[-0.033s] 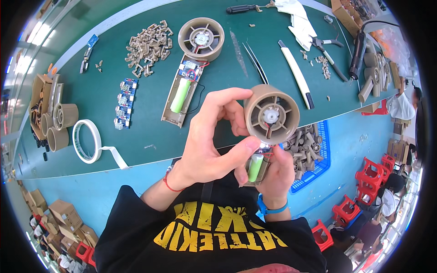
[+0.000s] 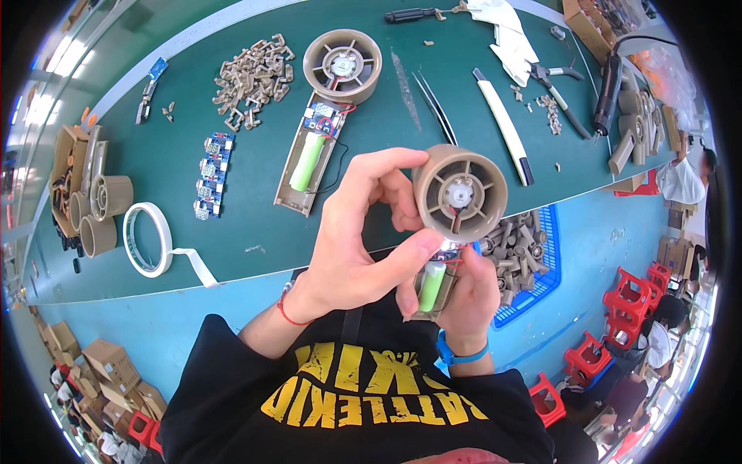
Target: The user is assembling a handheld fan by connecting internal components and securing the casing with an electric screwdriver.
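Observation:
Between my hands is a beige handheld fan housing point(image 2: 479, 176), its round fan end facing up at me. My left hand point(image 2: 367, 232) curls round its left side, the thumb pressed near the joint below the ring. Lower down, my right hand point(image 2: 473, 290) grips the open handle, where a green battery cell point(image 2: 432, 288) and part of a circuit board show. On the table ahead lies a second fan housing point(image 2: 342, 66) with its handle open, showing a board, wires and a green cell point(image 2: 308, 162). The undersides of my fingers are hidden.
Small beige clips point(image 2: 251, 81), blue circuit boards point(image 2: 212, 176) and a white tape roll point(image 2: 148, 240) lie left. Tweezers point(image 2: 437, 108), a white-handled blade point(image 2: 504, 127), pliers point(image 2: 564, 93) and an electric screwdriver point(image 2: 607, 97) lie right. A blue basket point(image 2: 552, 255) of beige parts stands below the table edge.
The fan housing in my hands has shifted very slightly to the left. Both hands keep the same grip.

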### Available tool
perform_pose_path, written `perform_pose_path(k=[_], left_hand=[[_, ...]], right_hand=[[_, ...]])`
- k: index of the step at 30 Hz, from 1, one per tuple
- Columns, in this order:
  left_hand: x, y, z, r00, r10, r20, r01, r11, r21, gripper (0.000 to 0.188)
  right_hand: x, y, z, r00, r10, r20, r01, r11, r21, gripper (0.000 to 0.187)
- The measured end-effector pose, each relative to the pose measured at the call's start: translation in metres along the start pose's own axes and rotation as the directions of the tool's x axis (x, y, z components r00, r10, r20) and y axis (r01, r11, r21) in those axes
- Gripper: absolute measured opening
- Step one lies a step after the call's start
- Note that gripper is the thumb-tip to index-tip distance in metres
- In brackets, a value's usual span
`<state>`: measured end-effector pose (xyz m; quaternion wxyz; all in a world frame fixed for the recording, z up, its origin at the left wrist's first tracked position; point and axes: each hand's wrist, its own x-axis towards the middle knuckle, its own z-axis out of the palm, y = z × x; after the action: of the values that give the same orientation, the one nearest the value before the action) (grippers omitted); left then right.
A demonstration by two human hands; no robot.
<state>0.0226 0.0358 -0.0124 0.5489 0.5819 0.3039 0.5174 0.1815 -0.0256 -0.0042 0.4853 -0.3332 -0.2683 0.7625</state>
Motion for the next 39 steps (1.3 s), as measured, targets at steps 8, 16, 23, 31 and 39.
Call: perform_pose_path(k=[8,16,23,31,39], left_hand=[[0.001,0.003,-0.001,0.995,-0.065,-0.073,0.064,0.998,-0.014,0.048],[0.002,0.005,-0.001,0.99,-0.114,-0.081,0.111,0.993,-0.047,0.04],[0.003,0.006,-0.001,0.986,-0.121,-0.11,0.113,0.99,-0.078,0.037],[0.003,0.009,0.0,0.98,-0.143,-0.139,0.125,0.984,-0.129,0.037],[0.002,0.008,0.0,0.98,-0.158,-0.124,0.137,0.977,-0.162,0.038]], right_hand=[[-0.002,0.006,0.001,0.993,0.097,0.073,-0.108,0.977,0.183,0.066],[0.001,0.018,-0.005,0.978,-0.003,0.208,-0.094,0.887,0.452,0.06],[-0.005,0.015,0.002,0.982,0.019,0.186,-0.112,0.857,0.503,0.064],[-0.007,0.011,0.008,0.986,0.062,0.157,-0.135,0.85,0.51,0.066],[-0.006,0.011,0.009,0.985,0.084,0.151,-0.15,0.846,0.512,0.068]])
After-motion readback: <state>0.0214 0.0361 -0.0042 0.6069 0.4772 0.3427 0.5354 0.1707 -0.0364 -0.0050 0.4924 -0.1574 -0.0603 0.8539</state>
